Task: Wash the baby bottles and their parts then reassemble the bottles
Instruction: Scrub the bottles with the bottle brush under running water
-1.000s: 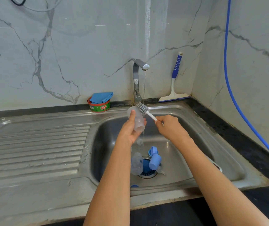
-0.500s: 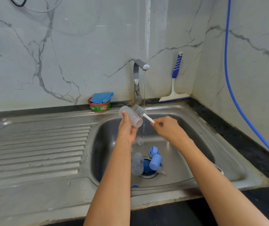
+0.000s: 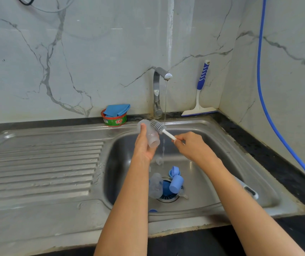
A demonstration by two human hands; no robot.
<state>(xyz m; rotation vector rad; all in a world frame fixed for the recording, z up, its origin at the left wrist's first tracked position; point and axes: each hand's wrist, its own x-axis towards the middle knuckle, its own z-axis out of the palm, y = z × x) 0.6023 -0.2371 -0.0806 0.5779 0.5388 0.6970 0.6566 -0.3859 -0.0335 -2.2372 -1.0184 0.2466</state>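
Observation:
My left hand point(image 3: 142, 147) grips a clear baby bottle point(image 3: 150, 134) over the sink basin, tilted with its base up and to the left. My right hand point(image 3: 191, 145) pinches the white handle of a grey bottle brush point(image 3: 158, 126); its bristles lie against the bottle's outer side. A thin stream runs from the tap point(image 3: 160, 89) just right of the brush. On the basin floor near the drain lie another clear bottle point(image 3: 155, 185), a blue cap point(image 3: 176, 183), a blue collar point(image 3: 174, 171) and a clear teat point(image 3: 183, 194).
The steel sink point(image 3: 222, 206) has a ribbed drainboard point(image 3: 41, 167) on the left. A green soap tub with a blue cloth point(image 3: 115, 115) stands at the back wall. A blue-handled squeegee point(image 3: 200, 93) leans in the corner. A blue hose point(image 3: 270, 115) hangs down the right wall.
The bottle has tipped from nearly upright to slanting left, moving left out of the water stream. The brush has followed it left and now lies along the bottle's side.

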